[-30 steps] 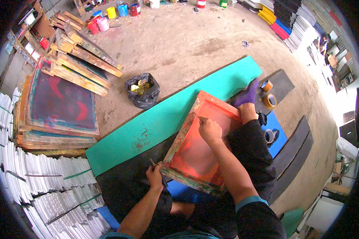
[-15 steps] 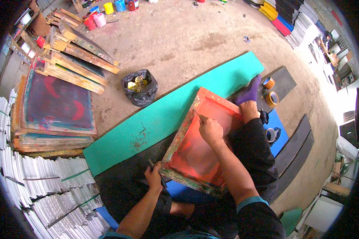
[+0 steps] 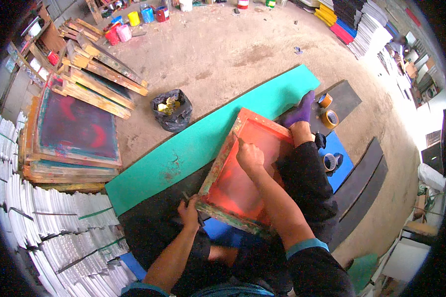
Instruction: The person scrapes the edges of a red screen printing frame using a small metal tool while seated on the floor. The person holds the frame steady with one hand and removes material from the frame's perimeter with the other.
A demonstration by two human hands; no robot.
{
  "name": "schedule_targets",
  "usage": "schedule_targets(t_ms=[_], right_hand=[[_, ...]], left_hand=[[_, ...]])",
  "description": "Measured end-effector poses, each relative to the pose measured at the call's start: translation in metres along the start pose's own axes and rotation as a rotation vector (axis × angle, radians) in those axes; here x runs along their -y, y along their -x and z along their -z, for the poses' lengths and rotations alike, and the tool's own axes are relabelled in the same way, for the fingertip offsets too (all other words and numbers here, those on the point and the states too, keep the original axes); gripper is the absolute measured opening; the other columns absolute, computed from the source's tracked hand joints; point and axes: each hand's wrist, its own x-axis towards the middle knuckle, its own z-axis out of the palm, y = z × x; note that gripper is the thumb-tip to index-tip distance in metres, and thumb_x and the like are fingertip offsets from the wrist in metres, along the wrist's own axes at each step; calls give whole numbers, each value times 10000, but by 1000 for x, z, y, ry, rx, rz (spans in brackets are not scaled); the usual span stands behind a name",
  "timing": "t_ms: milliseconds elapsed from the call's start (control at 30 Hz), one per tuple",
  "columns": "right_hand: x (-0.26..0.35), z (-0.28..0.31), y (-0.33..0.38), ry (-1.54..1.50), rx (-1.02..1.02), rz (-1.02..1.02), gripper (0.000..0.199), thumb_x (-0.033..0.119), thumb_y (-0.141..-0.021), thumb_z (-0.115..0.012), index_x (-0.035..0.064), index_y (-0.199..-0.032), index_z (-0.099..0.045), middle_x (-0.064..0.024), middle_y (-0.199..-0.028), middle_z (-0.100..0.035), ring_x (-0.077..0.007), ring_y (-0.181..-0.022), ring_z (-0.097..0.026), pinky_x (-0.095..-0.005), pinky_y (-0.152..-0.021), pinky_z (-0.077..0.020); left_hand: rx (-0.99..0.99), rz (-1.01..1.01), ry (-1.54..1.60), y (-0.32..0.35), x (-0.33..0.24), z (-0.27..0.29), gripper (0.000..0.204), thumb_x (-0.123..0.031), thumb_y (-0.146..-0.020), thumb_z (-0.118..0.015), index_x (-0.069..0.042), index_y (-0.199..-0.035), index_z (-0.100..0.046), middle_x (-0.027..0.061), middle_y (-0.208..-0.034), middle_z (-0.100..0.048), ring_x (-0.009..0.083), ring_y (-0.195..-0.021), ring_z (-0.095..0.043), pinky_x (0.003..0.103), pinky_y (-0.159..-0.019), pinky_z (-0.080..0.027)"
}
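Observation:
A wooden screen-printing frame (image 3: 218,171) with a red-stained mesh rests tilted across my lap and leg. My right hand (image 3: 250,157) is closed over the mesh near the frame's left bar. From its fingers a thin dark strip (image 3: 236,135) points at that bar; its exact kind is too small to make out. At the frame's near-left corner, my left hand (image 3: 188,214) is closed around a slim dark tool (image 3: 201,219), whose narrow grey end shows above the fingers. The fingertips of that hand are beside the frame's edge.
A long green foam sheet (image 3: 139,185) lies beyond the frame. Past it sits a black bag (image 3: 176,118) with yellow scraps. Tape rolls (image 3: 329,118) lie at right near my purple-socked foot (image 3: 301,113). Stacked screens (image 3: 77,128) and bundled white sheets (image 3: 59,213) stand left.
The whole view has shifted slightly, so the frame and both hands appear a little farther left. My right hand stays close to the frame's left bar; both grips look the same.

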Motion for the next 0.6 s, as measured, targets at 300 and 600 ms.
schedule_targets(t_ms=[300, 600], right_hand=[[1, 23, 21, -27, -6, 41, 388, 164, -907, -457, 200, -1272, -585, -202, -964, -701, -372, -877, -698, -505, -764, -569], [14, 24, 12, 25, 25, 74, 308, 174, -922, -458, 93, -1151, -649, -195, -983, -703, -364, -879, -702, -484, -760, -577]], left_hand=[[-53, -17, -16, 15, -16, -4, 234, -145, -821, -663, 14, -991, -676, 60, -927, -663, 186, -828, -602, 318, -781, -466], [-38, -30, -10, -3, 14, 7, 213, -124, -815, -659, -5, -989, -687, 64, -943, -679, 180, -848, -615, 311, -788, -468]])
